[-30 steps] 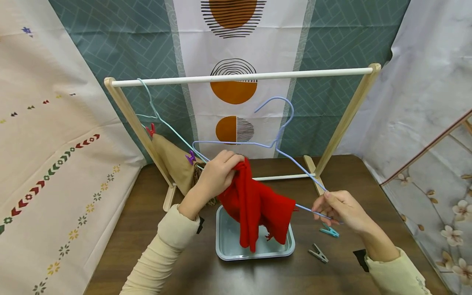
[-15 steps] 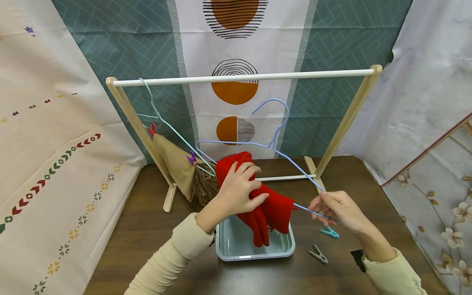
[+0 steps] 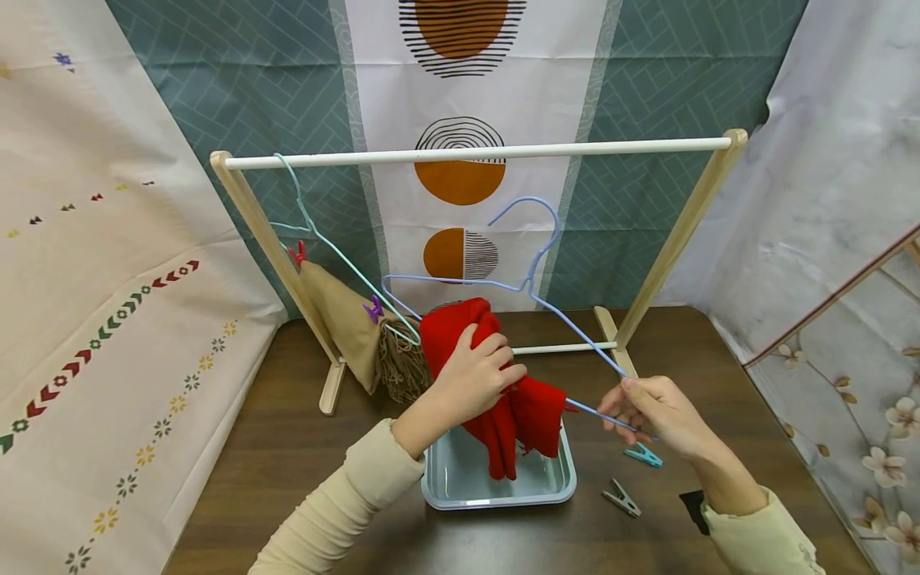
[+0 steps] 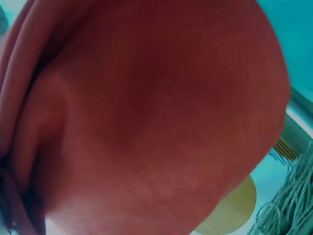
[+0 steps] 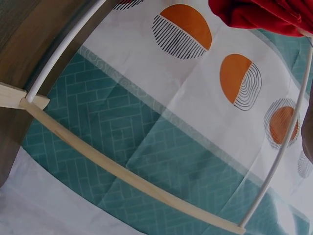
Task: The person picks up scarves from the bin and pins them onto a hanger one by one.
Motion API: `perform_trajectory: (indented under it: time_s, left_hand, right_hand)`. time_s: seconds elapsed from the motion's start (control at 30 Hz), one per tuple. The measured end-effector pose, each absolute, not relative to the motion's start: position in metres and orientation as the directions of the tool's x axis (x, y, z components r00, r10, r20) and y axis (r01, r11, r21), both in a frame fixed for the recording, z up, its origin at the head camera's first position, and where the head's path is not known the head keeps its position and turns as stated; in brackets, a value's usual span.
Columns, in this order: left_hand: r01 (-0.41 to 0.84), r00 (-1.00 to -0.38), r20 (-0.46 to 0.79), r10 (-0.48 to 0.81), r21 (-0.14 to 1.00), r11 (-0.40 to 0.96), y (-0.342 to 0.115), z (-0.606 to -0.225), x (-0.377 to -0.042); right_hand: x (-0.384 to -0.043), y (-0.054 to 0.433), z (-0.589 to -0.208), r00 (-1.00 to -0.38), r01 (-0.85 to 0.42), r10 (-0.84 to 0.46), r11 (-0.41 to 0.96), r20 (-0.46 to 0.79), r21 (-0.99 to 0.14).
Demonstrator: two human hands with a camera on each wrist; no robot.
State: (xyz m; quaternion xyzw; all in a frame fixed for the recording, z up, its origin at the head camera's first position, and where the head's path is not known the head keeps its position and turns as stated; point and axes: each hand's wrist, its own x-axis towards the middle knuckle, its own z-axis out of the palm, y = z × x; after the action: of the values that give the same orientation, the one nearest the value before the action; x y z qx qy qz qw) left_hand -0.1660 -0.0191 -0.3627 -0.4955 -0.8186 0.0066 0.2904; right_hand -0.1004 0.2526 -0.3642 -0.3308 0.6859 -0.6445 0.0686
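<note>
A red fringed scarf (image 3: 537, 415) lies over the lower bar of a lavender hanger (image 3: 533, 281), its folded end hanging down above a grey tray (image 3: 503, 505). My left hand (image 3: 476, 377) grips the scarf from above, fingers curled over the folds. At the hanger's right corner, my right hand (image 3: 652, 409) pinches the wire between thumb and fingers, keeping the hook upright below the rail. The scarf (image 4: 161, 112) fills most of the left wrist view and hides the left fingers there. In the right wrist view, bunched scarf (image 5: 259, 13) shows at the top right.
A wooden rack with a white rail (image 3: 611, 149) stands behind. On its left, a mint hanger (image 3: 345, 259) carries a tan fringed cloth (image 3: 338, 319) held by a red clip (image 3: 297, 253) and a purple clip (image 3: 374, 309). A teal clothespin (image 3: 644, 455) and grey clothespin (image 3: 622, 499) lie at right.
My left hand has come off the scarf's upper fold, moved right and down, and now grips its middle. The scarf's hanging end has risen slightly. The hanger has shifted slightly left.
</note>
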Motion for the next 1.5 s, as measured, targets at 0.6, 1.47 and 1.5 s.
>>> perform_trajectory:
  time_s: [0.6,1.47,1.5]
  left_hand:
    - [0.912,-0.338,0.721,0.604,0.093,0.400,-0.018,-0.340,-0.181]
    - [0.633,-0.766,0.621,0.166,0.683,0.364,-0.052,-0.339,-0.174]
    - [0.646,-0.758,0.632,0.162,0.693,0.320,-0.054,-0.337,-0.175]
  right_hand:
    - [-0.102,0.254,-0.369,-0.755,-0.372,-0.571,-0.032,0.323,-0.928]
    - [-0.103,0.257,-0.368,-0.780,-0.420,-0.484,-0.068,0.398,-0.905]
    - [-0.103,0.257,-0.368,-0.782,-0.417,-0.482,-0.067,0.395,-0.906]
